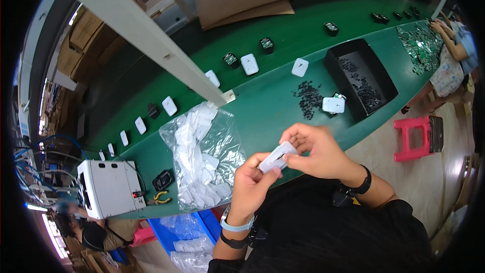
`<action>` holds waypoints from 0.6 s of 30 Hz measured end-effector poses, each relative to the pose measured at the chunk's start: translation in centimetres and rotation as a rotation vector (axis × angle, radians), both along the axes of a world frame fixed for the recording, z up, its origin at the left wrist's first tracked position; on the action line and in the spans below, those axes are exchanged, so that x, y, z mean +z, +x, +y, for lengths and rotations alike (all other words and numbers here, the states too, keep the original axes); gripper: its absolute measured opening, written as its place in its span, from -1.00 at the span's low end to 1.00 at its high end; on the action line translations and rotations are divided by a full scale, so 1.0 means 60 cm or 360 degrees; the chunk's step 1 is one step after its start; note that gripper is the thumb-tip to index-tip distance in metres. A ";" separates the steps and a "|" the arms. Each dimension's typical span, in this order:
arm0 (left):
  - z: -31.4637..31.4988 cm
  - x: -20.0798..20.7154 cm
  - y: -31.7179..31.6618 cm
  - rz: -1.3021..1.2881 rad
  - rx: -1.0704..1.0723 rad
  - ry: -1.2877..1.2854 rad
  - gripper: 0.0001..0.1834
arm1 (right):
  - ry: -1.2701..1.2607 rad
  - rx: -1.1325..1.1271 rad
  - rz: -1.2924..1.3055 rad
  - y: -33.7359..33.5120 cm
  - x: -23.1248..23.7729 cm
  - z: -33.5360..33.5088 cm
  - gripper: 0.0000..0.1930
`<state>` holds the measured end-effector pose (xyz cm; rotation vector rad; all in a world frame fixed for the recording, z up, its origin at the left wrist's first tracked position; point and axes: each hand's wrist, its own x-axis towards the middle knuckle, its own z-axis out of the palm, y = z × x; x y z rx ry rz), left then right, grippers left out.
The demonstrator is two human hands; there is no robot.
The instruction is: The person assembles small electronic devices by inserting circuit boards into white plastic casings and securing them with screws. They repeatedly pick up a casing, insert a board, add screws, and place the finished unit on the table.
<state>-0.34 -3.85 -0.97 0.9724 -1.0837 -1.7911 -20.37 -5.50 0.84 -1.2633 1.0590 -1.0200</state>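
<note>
Both hands meet over the near edge of the green bench around one white plastic cover (279, 156), rectangular with rounded corners. My left hand (252, 179) grips its lower left end between thumb and fingers. At its upper right end, my right hand (316, 151) is closed, thumb against the cover and fingers curled over it; a small dark spot shows by that thumb. Just beyond lies another white cover (333, 104) resting on a green circuit piece. Beside it is a scatter of small black parts (308, 98). A clear bag of white covers (194, 141) lies left of my hands.
A black box (389, 83) holding small black parts stands at right. White covers (249, 64) and black housings (267, 45) line the green belt. At left are a white machine (108, 184) and yellow-handled pliers (160, 198). A post (166, 53) meets the bench. Other people sit at both ends.
</note>
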 end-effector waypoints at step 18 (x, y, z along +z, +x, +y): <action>-0.054 -0.076 -0.061 -0.0937 -0.0189 -0.0459 -0.76 | -0.0374 -0.0016 0.0031 0.005 -0.133 0.054 -0.69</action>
